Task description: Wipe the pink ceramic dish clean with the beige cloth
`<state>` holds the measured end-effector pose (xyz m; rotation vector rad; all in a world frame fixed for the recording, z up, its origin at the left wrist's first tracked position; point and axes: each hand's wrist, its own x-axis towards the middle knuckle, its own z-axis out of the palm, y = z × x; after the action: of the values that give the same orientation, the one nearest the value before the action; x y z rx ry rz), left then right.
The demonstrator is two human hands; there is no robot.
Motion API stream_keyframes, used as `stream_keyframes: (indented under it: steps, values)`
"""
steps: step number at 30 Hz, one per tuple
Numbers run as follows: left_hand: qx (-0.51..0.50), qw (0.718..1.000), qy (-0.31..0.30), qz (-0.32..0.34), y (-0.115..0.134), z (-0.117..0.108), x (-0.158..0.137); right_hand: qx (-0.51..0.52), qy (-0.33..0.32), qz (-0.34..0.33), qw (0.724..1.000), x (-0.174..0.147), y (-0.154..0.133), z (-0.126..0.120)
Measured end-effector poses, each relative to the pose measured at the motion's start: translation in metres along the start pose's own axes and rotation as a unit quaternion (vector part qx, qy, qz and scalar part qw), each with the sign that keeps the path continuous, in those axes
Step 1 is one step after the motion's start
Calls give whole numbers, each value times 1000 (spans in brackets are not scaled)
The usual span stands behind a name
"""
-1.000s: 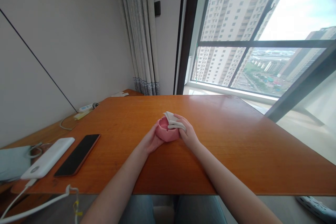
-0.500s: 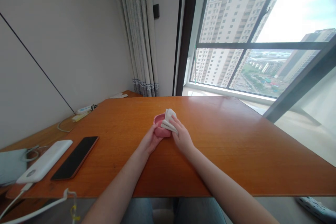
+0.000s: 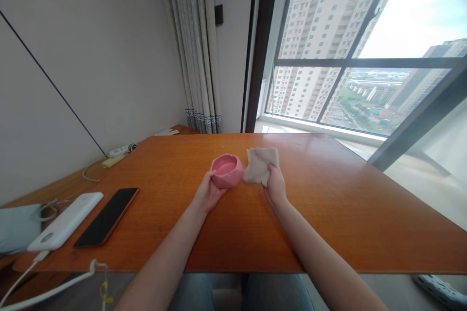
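Observation:
A pink ashtray (image 3: 232,178) with a notched rim is gripped at its left side by my left hand (image 3: 208,192), thumb at the rim and fingers beneath. It tips slightly, its round hollow facing up. My right hand (image 3: 276,185) pinches a folded white tissue (image 3: 260,164) by its right edge, the thumb on top. The tissue is spread out flat, just right of the ashtray, and its left corner comes close to the ashtray's wall. Whether the two touch I cannot tell.
On the wooden table (image 3: 328,214), a black phone (image 3: 107,217) and a white power bank (image 3: 65,222) with a plugged-in cable lie at the left. A power strip (image 3: 119,151) sits by the wall. A white cable (image 3: 62,291) crosses the near left corner. A window stands beyond.
My right hand has drawn the tissue out of the ashtray and off to the right, where it lies more spread. My left hand keeps the ashtray, now turned slightly.

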<state>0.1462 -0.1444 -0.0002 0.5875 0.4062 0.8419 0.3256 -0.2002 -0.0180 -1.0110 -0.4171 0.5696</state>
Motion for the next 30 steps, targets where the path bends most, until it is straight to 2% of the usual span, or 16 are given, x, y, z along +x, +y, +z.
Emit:
stream_keyframes:
  steps: [2, 4, 9, 12, 24, 27, 30]
  values:
    - [8, 999, -33, -23, -3, 1, -3, 6, -19, 34, 999, 0, 3, 0]
    - [19, 997, -54, -44, -6, 2, -4, 3, -65, 52, 997, -6, 6, 4]
    - [18, 998, -39, -43, -11, 1, -2, -32, -165, 14, 986, -24, 12, 15]
    - [15, 999, -33, -20, -14, 1, 1, -25, -195, 6, 981, -28, 15, 17]
    - [22, 994, 11, 110, -31, -1, 7, -20, -163, 4, 986, -57, 27, 30]
    - [30, 993, 19, 110, -33, 1, 4, -16, -166, 0, 986, -55, 24, 29]
    - [52, 995, -4, 82, -32, 6, -2, -17, -166, -13, 986, -50, 17, 28]
